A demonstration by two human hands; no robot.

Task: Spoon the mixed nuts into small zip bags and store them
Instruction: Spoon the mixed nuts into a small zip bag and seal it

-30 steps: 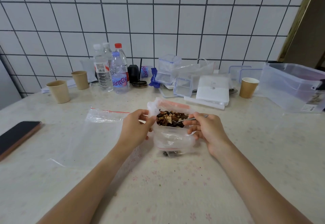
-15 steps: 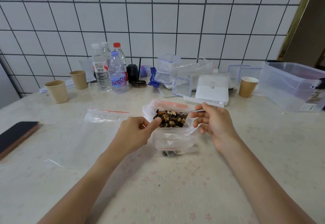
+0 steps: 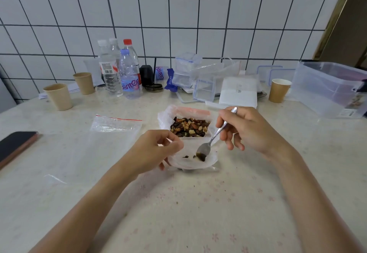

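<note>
Nuts (image 3: 189, 126): one heap, mixed brown and pale, in a single clear tub (image 3: 195, 138) wrapped in plastic, mid-table.
Small zip bag (image 3: 193, 160): one, mouth held open, just in front of the tub; a few dark pieces inside.
Spoon (image 3: 211, 140): one, metal; long axis slanting, handle up toward far right, bowl down and near-left inside the bag mouth.
Right hand (image 3: 248, 128): curled round the spoon handle.
Left hand (image 3: 156, 149): pinching the bag's left rim.
Spare zip bag (image 3: 111, 131): one, flat, red-striped top, left of the hands.
Paper cups (image 3: 58, 96): three.
Bottles (image 3: 129, 74): four upright, grouped.
Phone (image 3: 14, 145): one, far left.
Storage bin (image 3: 331, 89): one, clear, far right.
Table (image 3: 188, 213): pale, faint floral print.
Wall (image 3: 178, 14): white tile, dark grout.
</note>
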